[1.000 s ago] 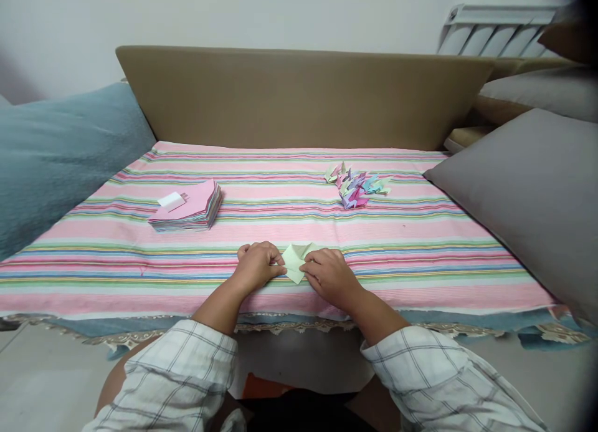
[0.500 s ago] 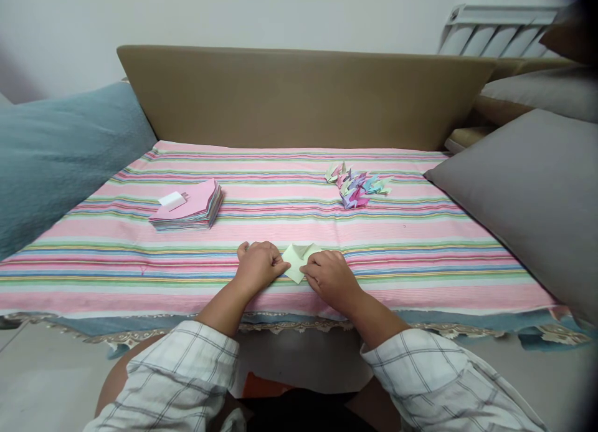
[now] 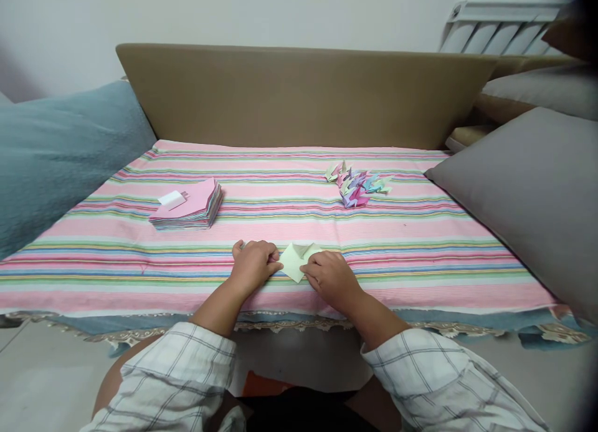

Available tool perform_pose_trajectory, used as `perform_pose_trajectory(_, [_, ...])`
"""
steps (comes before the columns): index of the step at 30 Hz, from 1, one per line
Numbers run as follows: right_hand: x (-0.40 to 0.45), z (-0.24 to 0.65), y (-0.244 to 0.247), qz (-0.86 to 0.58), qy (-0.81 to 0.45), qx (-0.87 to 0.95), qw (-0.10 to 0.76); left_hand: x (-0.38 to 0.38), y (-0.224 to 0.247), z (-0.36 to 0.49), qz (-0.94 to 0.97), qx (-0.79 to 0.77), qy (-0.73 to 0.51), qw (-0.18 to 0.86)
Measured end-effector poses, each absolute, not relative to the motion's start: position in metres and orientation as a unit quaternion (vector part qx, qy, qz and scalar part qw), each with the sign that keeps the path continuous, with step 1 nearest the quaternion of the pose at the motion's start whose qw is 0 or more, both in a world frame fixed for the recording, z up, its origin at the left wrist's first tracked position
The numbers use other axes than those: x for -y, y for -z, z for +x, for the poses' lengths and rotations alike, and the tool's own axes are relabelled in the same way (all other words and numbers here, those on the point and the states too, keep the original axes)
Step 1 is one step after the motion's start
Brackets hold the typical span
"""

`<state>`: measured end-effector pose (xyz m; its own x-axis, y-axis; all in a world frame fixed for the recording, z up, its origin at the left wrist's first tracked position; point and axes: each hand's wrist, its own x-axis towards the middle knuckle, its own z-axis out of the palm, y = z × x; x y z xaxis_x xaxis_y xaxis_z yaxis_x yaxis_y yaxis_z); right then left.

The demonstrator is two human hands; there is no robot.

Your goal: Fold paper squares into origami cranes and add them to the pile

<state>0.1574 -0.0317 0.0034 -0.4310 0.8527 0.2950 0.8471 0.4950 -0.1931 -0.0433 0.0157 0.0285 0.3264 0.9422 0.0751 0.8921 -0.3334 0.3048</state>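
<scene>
A small folded sheet of light green paper (image 3: 292,265) lies on the striped cloth in front of me, one point toward me and a raised, shadowed fold at its far side. My left hand (image 3: 255,267) is at the sheet's left corner, thumb and bent fingers closed at its edge; how much paper sits between them is hard to see. On the other side, my right hand (image 3: 332,277) pinches and presses the paper's right part, covering it with the fingers.
A stack of coloured paper (image 3: 189,211) with a white charger plug (image 3: 172,200) on it stands at left. Folded paper cranes (image 3: 355,186) cluster at right. A grey cushion (image 3: 523,189), a blue cushion (image 3: 70,158) and a brown backrest (image 3: 299,98) border the striped cloth (image 3: 271,170).
My left hand has slid slightly left, from over the paper to its left corner, uncovering more of it. The right hand and the paper stay in about the same place.
</scene>
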Motion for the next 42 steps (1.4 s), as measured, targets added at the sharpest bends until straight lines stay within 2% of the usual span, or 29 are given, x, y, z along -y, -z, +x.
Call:
perform_pose_trajectory(4, [0.031, 0.157, -0.002, -0.505, -0.008, 0.844, 0.18, -0.015, -0.034, -0.049, 0.809, -0.57, -0.099, 0.1])
perform_pose_trajectory(10, [0.031, 0.156, -0.003, -0.507, 0.001, 0.844, 0.175, 0.005, -0.05, -0.047, 0.831, -0.535, -0.145, -0.053])
perform_pose_trajectory(13, [0.032, 0.155, -0.003, -0.51, 0.009, 0.843, 0.171, 0.023, -0.042, -0.037, 0.92, -0.367, -0.136, 0.013])
perform_pose_trajectory(15, [0.033, 0.155, -0.003, -0.509, 0.016, 0.843, 0.174, 0.033, -0.03, -0.029, 0.94, -0.309, -0.142, 0.022])
perform_pose_trajectory(20, [0.037, 0.156, -0.002, -0.502, 0.02, 0.843, 0.192, 0.043, -0.007, -0.021, 0.935, -0.314, -0.162, -0.037])
perform_pose_trajectory(32, [0.041, 0.176, -0.007, -0.541, -0.001, 0.822, 0.18, 0.04, 0.0, -0.015, 0.934, -0.34, -0.107, -0.035])
perform_pose_trajectory(36, [0.039, 0.181, -0.009, -0.542, -0.04, 0.82, 0.183, 0.04, -0.001, -0.015, 0.934, -0.344, -0.092, -0.037])
perform_pose_trajectory(42, [0.029, 0.192, -0.006, -0.596, -0.158, 0.742, 0.263, 0.039, -0.001, -0.015, 0.938, -0.334, -0.08, -0.041])
